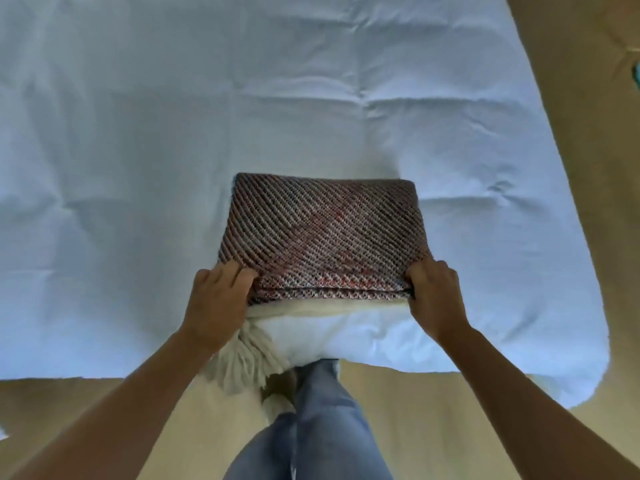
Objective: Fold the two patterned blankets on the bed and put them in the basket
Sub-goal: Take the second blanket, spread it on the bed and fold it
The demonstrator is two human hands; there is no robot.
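Observation:
A patterned blanket with dark diagonal stripes and red patches lies folded into a thick rectangle near the front edge of the bed. My left hand grips its near left corner. At the near right corner my right hand holds the stacked layers. A cream fringe hangs from under the fold over the bed's edge. I see only this one blanket. No basket is in view.
The bed wears a pale blue-white sheet, wrinkled in places. Tan floor runs along the right side and in front. My legs in blue jeans stand against the front edge.

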